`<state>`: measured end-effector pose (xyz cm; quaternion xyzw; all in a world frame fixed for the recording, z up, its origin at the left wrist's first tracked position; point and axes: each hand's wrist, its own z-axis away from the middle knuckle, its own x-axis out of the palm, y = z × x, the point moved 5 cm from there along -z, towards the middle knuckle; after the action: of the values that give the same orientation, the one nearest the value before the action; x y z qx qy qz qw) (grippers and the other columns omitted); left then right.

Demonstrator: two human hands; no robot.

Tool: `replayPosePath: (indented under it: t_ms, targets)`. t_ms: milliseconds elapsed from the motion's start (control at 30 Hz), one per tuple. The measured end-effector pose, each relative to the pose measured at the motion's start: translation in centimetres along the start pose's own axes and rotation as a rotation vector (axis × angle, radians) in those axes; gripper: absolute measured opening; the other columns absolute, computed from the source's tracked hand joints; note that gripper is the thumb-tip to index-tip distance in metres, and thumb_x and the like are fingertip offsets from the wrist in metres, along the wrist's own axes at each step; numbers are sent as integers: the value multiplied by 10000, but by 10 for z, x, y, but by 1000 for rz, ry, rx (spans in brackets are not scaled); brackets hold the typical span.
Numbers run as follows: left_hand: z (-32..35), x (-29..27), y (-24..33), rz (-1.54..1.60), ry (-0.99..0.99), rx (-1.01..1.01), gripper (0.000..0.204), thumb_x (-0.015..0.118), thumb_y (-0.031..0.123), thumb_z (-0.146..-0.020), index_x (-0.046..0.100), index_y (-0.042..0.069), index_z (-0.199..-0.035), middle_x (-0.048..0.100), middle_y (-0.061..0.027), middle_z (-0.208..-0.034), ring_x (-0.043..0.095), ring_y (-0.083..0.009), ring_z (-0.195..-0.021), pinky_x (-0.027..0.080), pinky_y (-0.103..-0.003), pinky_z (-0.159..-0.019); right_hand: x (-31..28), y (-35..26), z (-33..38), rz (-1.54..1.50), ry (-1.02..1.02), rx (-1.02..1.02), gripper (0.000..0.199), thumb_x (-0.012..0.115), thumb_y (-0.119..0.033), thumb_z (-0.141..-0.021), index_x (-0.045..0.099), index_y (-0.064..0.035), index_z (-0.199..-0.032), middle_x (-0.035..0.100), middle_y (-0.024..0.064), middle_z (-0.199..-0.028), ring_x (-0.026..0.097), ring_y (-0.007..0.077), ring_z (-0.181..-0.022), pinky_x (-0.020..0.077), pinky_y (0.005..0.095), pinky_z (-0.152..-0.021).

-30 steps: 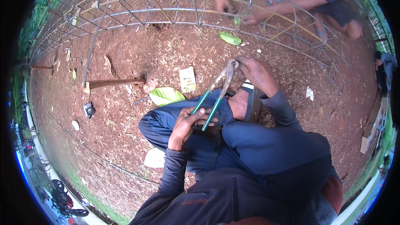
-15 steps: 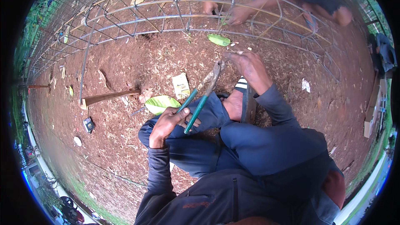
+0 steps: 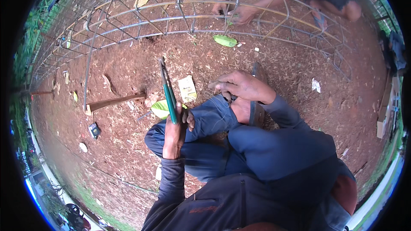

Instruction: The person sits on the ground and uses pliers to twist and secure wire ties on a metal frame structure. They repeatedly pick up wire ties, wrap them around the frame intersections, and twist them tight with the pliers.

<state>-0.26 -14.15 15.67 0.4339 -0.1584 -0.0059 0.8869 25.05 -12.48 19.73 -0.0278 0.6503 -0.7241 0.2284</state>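
1. Head view, left side: the left hand point(image 3: 174, 131) is closed around the green-handled pliers point(image 3: 170, 102), which stand out past the fingers with their handles close together.
2. Head view, long axis: the pliers run from that fist toward the picture's top, leaning slightly left, so the metal tip lies beyond the grip, above bare soil and pointing toward the steel bar cage point(image 3: 162, 19).
3. Head view, between the hands: the right hand point(image 3: 249, 87) is well apart, to the right of the pliers, above the person's foot point(image 3: 241, 112). Its fingers reach leftward, across the pliers' line. Thin strands point(image 3: 220, 103) seem to hang near its fingertips; whether it pinches them, I cannot tell.
4. Head view, nearby: a yellowish packet point(image 3: 187, 89) lies between the pliers and the right hand; a green leaf point(image 3: 159, 109) lies beside the left hand.
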Motion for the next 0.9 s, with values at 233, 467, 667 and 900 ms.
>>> replayPosePath:
  t_ms: [233,467,667,900]
  targets:
    - [-102,-145,-57,-786,632,121,578,501,462,-1028,685,-19,-765,578,-116,-550,604,-341,-548,492,-443,-571,-23,-12,-6,-220,140,3,342,462,-265,-1096,684,-34,-1215,707,48,-779,622,128,-685,502,275,-673]
    - [-55,-37,23,-1204,675,538,461,641,301,-963,587,-58,-1245,616,-270,-1211,612,-412,-1093,489,-483,-945,-26,2,-2,-296,159,12,365,416,-249,-1117,588,-41,-1362,734,29,-881,604,42,-738,461,205,-642]
    - [-6,112,58,-976,56,938,514,710,138,-900,534,-55,-1343,612,-241,-1273,585,-399,-1197,466,-431,-1030,-15,9,-7,-461,209,59,366,467,-260,-1102,604,-15,-1336,717,44,-944,594,59,-774,474,216,-674]
    - [-39,115,9,-943,-80,738,321,657,108,-941,635,-15,-1236,689,-198,-1085,666,-334,-1013,516,-418,-891,-18,57,0,-796,335,169,345,531,-255,-1073,632,11,-1268,570,-18,-846,523,86,-742,444,236,-703]
